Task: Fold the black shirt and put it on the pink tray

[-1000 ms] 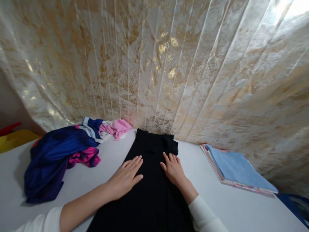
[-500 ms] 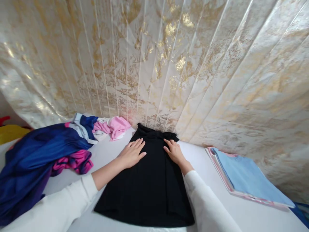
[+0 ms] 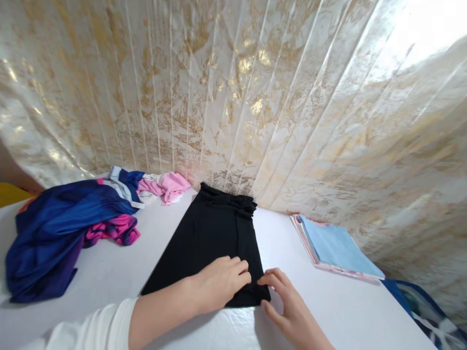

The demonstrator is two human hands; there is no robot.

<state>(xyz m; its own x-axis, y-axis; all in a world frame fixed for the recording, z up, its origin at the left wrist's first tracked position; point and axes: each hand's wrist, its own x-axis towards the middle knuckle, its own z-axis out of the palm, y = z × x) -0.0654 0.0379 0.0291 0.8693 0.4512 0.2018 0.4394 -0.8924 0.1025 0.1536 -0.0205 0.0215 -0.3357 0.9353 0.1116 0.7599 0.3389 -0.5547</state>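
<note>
A black skirt point(image 3: 215, 233) lies spread on the white surface, its gathered waist at the far end and its wide hem near me. Over the hem, my left hand point(image 3: 224, 284) is closed, with bent fingers on the cloth; its fingertips are partly hidden. At the skirt's lower right corner is my right hand point(image 3: 286, 304), index finger and thumb apart on either side of the corner, fingertips at the cloth edge.
To the left lies a heap with a dark blue garment point(image 3: 73, 209), a pink patterned cloth point(image 3: 116, 229) and a light pink cloth point(image 3: 173, 187). Folded light blue cloth point(image 3: 339, 248) tops a stack on the right. A gold-patterned curtain point(image 3: 226, 97) hangs behind. A blue-edged bag-like item point(image 3: 423, 306) sits lower right.
Both hands have moved from near the skirt's waist down to its hem, towards the lower right corner. The hem's right part looks narrower. The view has shifted slightly.
</note>
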